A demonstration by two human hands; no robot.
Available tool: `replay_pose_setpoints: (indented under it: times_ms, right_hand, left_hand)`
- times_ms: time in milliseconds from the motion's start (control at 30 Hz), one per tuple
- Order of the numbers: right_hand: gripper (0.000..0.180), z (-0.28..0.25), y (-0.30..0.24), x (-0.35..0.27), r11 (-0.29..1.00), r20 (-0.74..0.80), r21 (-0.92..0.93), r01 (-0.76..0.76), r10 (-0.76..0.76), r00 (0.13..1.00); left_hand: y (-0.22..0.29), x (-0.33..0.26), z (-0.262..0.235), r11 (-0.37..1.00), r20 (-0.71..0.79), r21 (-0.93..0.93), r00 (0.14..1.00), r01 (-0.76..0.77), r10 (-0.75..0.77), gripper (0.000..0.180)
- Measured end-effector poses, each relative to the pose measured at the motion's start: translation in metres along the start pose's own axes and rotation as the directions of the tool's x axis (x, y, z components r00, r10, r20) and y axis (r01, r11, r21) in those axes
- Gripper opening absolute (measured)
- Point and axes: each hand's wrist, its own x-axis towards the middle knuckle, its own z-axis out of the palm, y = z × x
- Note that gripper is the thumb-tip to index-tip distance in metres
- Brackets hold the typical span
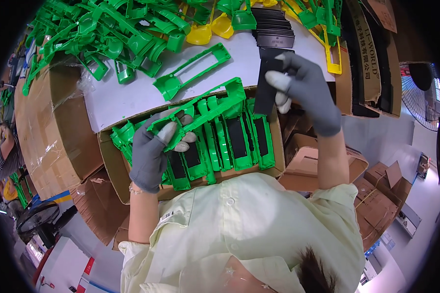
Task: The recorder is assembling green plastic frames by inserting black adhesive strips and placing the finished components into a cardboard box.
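My left hand [156, 144], in a grey glove with white fingertips, grips a green plastic frame [208, 108] by its near left end. The frame has a long open window and is tilted above a cardboard box [111, 161]. Inside that box stand several green frames fitted with black panels [238, 139]. In my gloved right hand [303, 85] a flat black panel [265, 88] is pinched between thumb and fingers, hanging to the right of the frame. Beyond that hand lies a fanned stack of black panels [274, 27].
A heap of green frames [127, 31] covers the table's far left, and one loose frame [193, 71] lies nearer on the white tabletop [115, 105]. Yellow frames [331, 56] lie far right. Cardboard cartons [54, 127] flank the table. A fan [39, 219] stands lower left.
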Motion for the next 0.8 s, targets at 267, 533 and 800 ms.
replay_pose_setpoints:
  times_ms: [267,533,800]
  right_hand:
    - [0.016,0.017,-0.003,-0.023,0.990,0.014,0.124,-0.069,0.068,0.998]
    - [0.013,0.010,0.016,-0.042,0.969,-0.032,0.229,-0.093,0.103,0.994]
    - [0.014,-0.045,0.102,-0.110,0.961,-0.506,0.274,-0.042,0.181,0.844]
  left_hand:
    - [-0.001,-0.002,0.008,1.000,0.027,0.007,0.999,0.026,-0.026,0.036]
    - [-0.002,0.000,0.018,0.996,0.032,0.055,0.997,0.073,-0.075,0.037]
    - [-0.009,-0.003,-0.012,0.991,-0.039,0.124,0.998,-0.050,0.055,0.038]
